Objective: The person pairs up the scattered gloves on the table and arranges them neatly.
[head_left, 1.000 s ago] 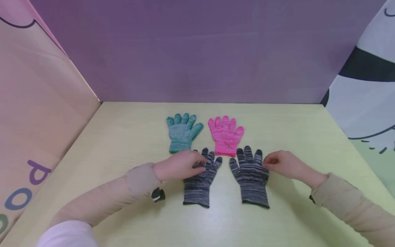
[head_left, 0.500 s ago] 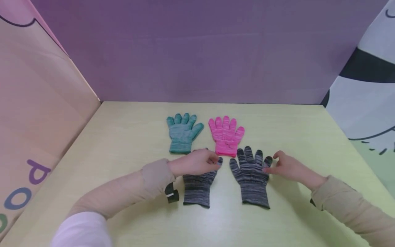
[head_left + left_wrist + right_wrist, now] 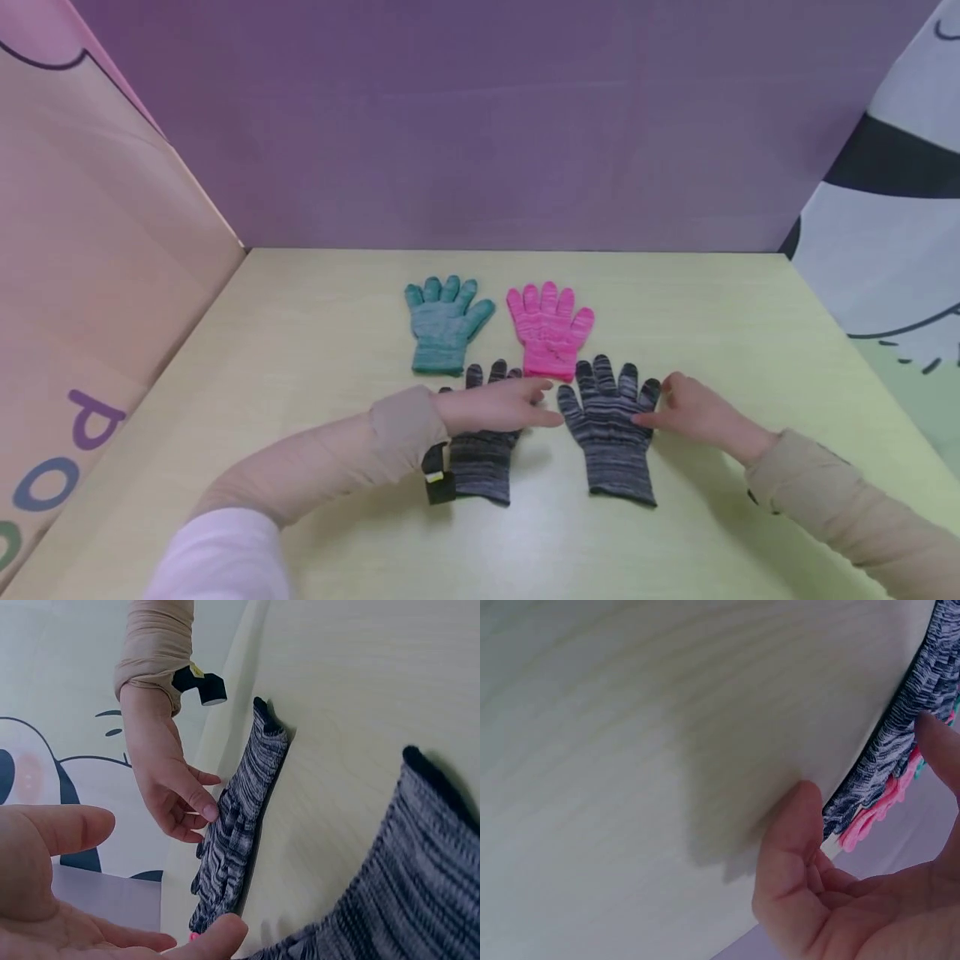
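Note:
Two dark grey striped knit gloves lie flat, side by side, fingers pointing away from me. My left hand (image 3: 495,408) hovers across the left grey glove (image 3: 482,467), fingers loosely extended toward the other one, and hides part of its palm and fingers. At the outer edge of the right grey glove (image 3: 615,437) is my right hand (image 3: 697,408). Its thumb (image 3: 939,746) touches the knit, while its bent forefinger stands apart from the thumb. Behind them lie a teal glove (image 3: 441,329) and a pink glove (image 3: 550,333), both spread flat.
A pale wooden table (image 3: 315,317) carries all the gloves. A purple panel (image 3: 480,125) rises at its back edge, with printed panels along the left and right sides. A small black device (image 3: 438,475) hangs under my left wrist.
My left hand has moved right across the left grey glove, to near the right one's thumb. My right hand has shifted slightly at its glove's edge, thumb and forefinger parting. The gloves stay put.

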The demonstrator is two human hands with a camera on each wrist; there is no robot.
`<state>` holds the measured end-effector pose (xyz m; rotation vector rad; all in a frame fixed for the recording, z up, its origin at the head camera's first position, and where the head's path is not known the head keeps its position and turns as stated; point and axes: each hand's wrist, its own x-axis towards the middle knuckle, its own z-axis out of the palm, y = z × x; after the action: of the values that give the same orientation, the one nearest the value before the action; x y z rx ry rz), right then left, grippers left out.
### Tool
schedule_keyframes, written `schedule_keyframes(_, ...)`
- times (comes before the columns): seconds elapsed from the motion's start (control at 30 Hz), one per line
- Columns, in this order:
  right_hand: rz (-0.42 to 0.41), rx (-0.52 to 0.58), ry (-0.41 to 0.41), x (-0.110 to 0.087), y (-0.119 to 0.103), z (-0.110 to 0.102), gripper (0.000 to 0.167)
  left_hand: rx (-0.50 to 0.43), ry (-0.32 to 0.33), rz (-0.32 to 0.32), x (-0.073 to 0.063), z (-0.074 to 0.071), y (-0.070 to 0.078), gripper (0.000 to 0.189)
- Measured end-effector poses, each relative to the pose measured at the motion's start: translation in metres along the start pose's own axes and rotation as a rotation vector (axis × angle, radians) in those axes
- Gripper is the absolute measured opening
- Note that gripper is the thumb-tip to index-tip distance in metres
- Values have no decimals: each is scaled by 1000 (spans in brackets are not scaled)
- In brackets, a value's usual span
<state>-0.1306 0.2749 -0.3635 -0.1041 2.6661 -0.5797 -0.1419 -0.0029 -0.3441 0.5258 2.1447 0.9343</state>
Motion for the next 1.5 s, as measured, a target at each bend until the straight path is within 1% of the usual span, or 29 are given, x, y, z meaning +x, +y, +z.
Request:
schedule_keyframes(0.13,-4,-33,19,1,-1,2,85,-72,-22,5,3,3,0,68)
schedule_keyframes(0.27,-2,-57,28,2,-2,4,81,-133,-46,-1,5,6,0,69)
schedule_keyframes(0.47,1,-53,26,3,-3,4,68,-142,-57,-8,7,8,-1,71)
schedule_keyframes(0.53,0,-53,22,3,-4,5,59,-166,-68,-10,7,8,0,72)
schedule_keyframes(0.63,-5,-46,9,1,-5,6,42,-243,-91,-1,7,9,1,72)
schedule_keyframes(0.7,-5,-38,-2,-1,-7,6,35,-299,-101,-7,8,10,3,72)
schedule_keyframes(0.8,-3,-32,-13,-3,-9,7,37,-390,-97,-18,11,14,4,71)
schedule_keyframes(0.87,-2,-36,-13,-4,-10,6,39,-452,-82,-26,14,17,5,71)
schedule_keyframes(0.97,-7,-37,-13,-4,-11,5,40,-592,-53,-36,19,21,8,67)
schedule_keyframes(1.03,-13,-33,-12,-4,-10,5,40,-628,-31,-45,23,23,10,64)
schedule_keyframes(1.07,-14,-31,-12,-4,-10,5,41,-588,-16,-42,25,23,11,61)
schedule_keyframes(1.1,-15,-30,-11,-4,-9,5,41,-626,-13,-53,28,24,12,59)
schedule_keyframes(1.13,-17,-28,-9,-4,-9,5,41,-630,-8,-60,30,25,14,59)
schedule_keyframes(1.27,-21,-24,-5,-4,-9,6,37,-595,7,-82,37,28,18,59)
schedule_keyframes(1.3,-25,-26,-4,-4,-9,6,34,-637,6,-96,38,29,18,61)
schedule_keyframes(1.37,-28,-30,4,-4,-9,7,31,-593,15,-103,39,30,18,61)
schedule_keyframes(1.43,-47,-34,30,-2,-9,8,35,-586,17,-111,39,31,18,60)
schedule_keyframes(1.5,-66,-41,60,-1,-8,9,47,-603,17,-109,40,32,18,59)
